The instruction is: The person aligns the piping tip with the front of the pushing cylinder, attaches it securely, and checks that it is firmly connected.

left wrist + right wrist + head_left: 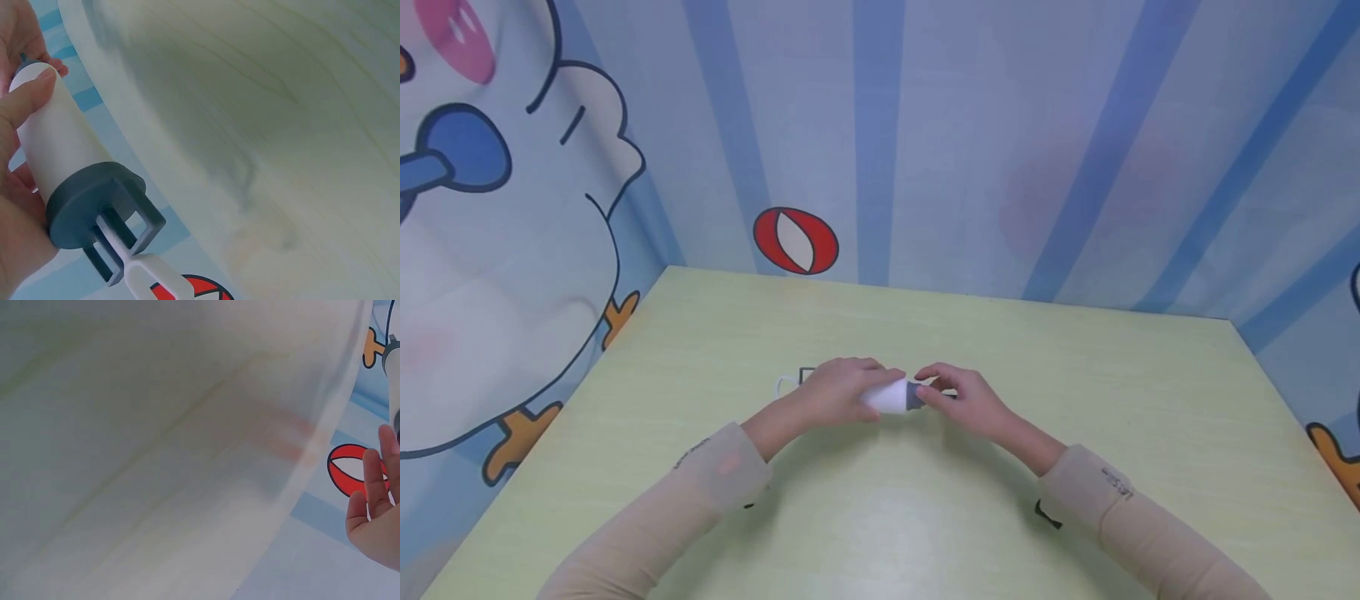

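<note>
My left hand [838, 392] grips the white barrel of an icing syringe [891, 397] held sideways low over the table. Its thumb lies along the barrel in the left wrist view, where the dark grey end cap [72, 206] with two finger loops faces the camera. From that cap sticks out a white plunger handle [147, 269]. My right hand [970, 404] is at the other end, thumb and finger around the grey tip piece [913, 395]. In the right wrist view the other fingers [375, 481] are spread and the hand is partly cut off.
The pale yellow-green table [880, 517] spreads around both hands. Behind it hangs a striped blue cloth [955, 150] with cartoon prints, reaching the table's back edge. A small black strip [1048, 514] shows beside the right sleeve.
</note>
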`<state>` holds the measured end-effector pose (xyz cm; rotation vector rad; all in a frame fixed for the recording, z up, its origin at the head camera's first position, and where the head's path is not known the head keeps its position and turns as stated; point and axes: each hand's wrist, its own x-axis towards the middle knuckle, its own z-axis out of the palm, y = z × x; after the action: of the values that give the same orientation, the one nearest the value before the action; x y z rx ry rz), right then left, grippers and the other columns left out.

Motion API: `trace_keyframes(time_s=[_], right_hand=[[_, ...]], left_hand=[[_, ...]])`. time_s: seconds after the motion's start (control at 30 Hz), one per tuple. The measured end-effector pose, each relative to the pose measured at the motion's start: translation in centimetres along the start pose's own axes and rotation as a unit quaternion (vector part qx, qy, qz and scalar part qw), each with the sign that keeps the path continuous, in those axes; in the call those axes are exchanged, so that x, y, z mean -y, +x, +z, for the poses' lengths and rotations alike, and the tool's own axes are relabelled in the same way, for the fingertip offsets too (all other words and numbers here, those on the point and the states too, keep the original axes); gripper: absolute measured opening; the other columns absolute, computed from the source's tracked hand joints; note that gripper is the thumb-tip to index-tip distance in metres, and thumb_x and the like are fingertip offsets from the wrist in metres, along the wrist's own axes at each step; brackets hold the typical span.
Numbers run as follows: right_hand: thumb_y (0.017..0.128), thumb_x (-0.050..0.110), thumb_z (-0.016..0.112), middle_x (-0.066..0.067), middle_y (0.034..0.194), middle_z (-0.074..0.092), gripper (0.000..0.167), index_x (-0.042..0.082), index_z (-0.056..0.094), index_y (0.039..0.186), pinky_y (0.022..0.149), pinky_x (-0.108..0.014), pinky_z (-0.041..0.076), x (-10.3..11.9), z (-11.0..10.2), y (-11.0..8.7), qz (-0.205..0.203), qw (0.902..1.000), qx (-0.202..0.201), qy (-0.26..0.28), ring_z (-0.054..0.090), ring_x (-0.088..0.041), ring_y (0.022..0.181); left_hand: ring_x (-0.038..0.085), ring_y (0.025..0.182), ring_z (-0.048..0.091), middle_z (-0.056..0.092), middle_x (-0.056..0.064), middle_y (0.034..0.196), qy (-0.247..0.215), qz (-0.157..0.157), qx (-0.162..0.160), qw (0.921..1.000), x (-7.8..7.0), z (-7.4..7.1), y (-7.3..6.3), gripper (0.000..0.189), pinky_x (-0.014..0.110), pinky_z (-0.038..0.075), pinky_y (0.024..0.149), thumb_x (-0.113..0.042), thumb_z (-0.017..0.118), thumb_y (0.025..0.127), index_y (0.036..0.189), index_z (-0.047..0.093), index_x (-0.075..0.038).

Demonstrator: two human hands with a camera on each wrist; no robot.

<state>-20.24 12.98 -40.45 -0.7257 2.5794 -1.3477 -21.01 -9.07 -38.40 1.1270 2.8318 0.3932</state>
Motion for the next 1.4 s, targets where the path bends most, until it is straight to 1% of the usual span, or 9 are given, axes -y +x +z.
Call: trace_keyframes(time_s=[0.17, 0.27, 0.47, 0.57, 0.8, 0.97, 1.2, 1.33, 1.4], right_hand=[[0.080, 0.025, 0.064, -0.012, 0.112, 0.059, 0.050, 0.005, 0.046, 0.123, 0.082, -0.036, 0.044, -0.07, -0.06, 0.00, -0.013, 0.9999, 0.007, -0.004, 0.055, -0.023, 0.100], [0.077, 0.021, 0.068, -0.013, 0.118, 0.053, 0.055, 0.005, 0.044, 0.124, 0.084, -0.039, 0.041, -0.04, 0.13, 0.06, -0.024, 0.9994, 0.008, -0.024, 0.051, -0.023, 0.101], [0.075, 0.010, 0.069, -0.006, 0.100, 0.057, 0.037, 0.006, 0.051, 0.108, 0.077, -0.034, 0.042, -0.04, 0.56, 0.02, -0.054, 0.9975, -0.008, -0.044, 0.051, -0.019, 0.091], [0.077, 0.012, 0.067, -0.004, 0.095, 0.058, 0.031, 0.006, 0.052, 0.102, 0.077, -0.037, 0.042, -0.14, 0.64, 0.01, -0.061, 0.9974, -0.015, -0.036, 0.052, -0.018, 0.088], [0.081, 0.016, 0.063, -0.008, 0.089, 0.061, 0.035, 0.001, 0.048, 0.108, 0.080, -0.040, 0.046, -0.29, 0.68, -0.11, -0.047, 0.9988, 0.001, -0.009, 0.057, -0.019, 0.085], [0.078, 0.015, 0.067, -0.006, 0.095, 0.060, 0.036, 0.003, 0.050, 0.107, 0.084, -0.045, 0.043, -0.07, 0.52, -0.28, -0.045, 0.9986, -0.002, -0.026, 0.055, -0.020, 0.091], [0.074, 0.012, 0.070, -0.003, 0.091, 0.060, 0.027, 0.009, 0.055, 0.096, 0.079, -0.037, 0.045, 0.19, 0.36, -0.25, -0.028, 0.9986, -0.004, -0.045, 0.053, -0.017, 0.088], [0.072, 0.011, 0.069, -0.002, 0.086, 0.061, 0.023, 0.009, 0.057, 0.092, 0.076, -0.033, 0.045, 0.23, 0.26, -0.24, -0.014, 0.9992, -0.003, -0.037, 0.054, -0.015, 0.084], [0.071, 0.011, 0.069, -0.002, 0.083, 0.061, 0.022, 0.009, 0.058, 0.091, 0.071, -0.029, 0.046, 0.15, 0.22, -0.21, -0.011, 0.9995, -0.002, -0.028, 0.054, -0.014, 0.082]], left_hand=[[0.019, 0.099, 0.055, 0.056, 0.002, 0.117, -0.006, -0.017, 0.006, 0.9998, -0.03, -0.10, -0.11, 0.060, 0.035, 0.045, 0.080, -0.028, 0.072, 0.073, 0.127, 0.048, -0.023], [0.019, 0.099, 0.055, 0.057, 0.002, 0.116, -0.007, -0.016, 0.006, 0.9998, -0.07, -0.15, -0.15, 0.059, 0.035, 0.045, 0.080, -0.027, 0.072, 0.073, 0.127, 0.049, -0.022], [0.018, 0.098, 0.056, 0.058, 0.002, 0.115, -0.007, -0.002, 0.002, 1.0000, -0.18, -0.16, -0.09, 0.058, 0.034, 0.045, 0.080, -0.026, 0.072, 0.072, 0.126, 0.050, -0.021], [0.018, 0.098, 0.056, 0.058, 0.003, 0.115, -0.007, -0.001, 0.003, 1.0000, -0.23, -0.14, -0.12, 0.058, 0.034, 0.045, 0.080, -0.026, 0.072, 0.073, 0.126, 0.050, -0.020], [0.019, 0.100, 0.055, 0.057, 0.003, 0.117, -0.013, -0.008, 0.012, 0.9998, -0.33, -0.13, -0.17, 0.058, 0.036, 0.045, 0.082, -0.026, 0.072, 0.073, 0.126, 0.050, -0.020], [0.018, 0.100, 0.055, 0.057, 0.002, 0.117, -0.012, -0.005, 0.010, 0.9999, -0.26, -0.05, -0.18, 0.058, 0.035, 0.045, 0.081, -0.026, 0.072, 0.073, 0.126, 0.049, -0.020], [0.018, 0.099, 0.055, 0.058, 0.003, 0.115, -0.011, 0.005, 0.012, 0.9999, -0.29, -0.06, -0.18, 0.057, 0.034, 0.045, 0.080, -0.026, 0.071, 0.074, 0.126, 0.050, -0.020], [0.018, 0.099, 0.055, 0.057, 0.003, 0.116, -0.017, 0.006, 0.018, 0.9997, -0.48, -0.09, -0.27, 0.056, 0.034, 0.045, 0.080, -0.026, 0.070, 0.074, 0.126, 0.050, -0.019], [0.017, 0.099, 0.054, 0.057, 0.002, 0.116, -0.024, 0.003, 0.020, 0.9995, -0.56, -0.05, -0.29, 0.057, 0.034, 0.045, 0.080, -0.027, 0.070, 0.074, 0.126, 0.049, -0.020]])
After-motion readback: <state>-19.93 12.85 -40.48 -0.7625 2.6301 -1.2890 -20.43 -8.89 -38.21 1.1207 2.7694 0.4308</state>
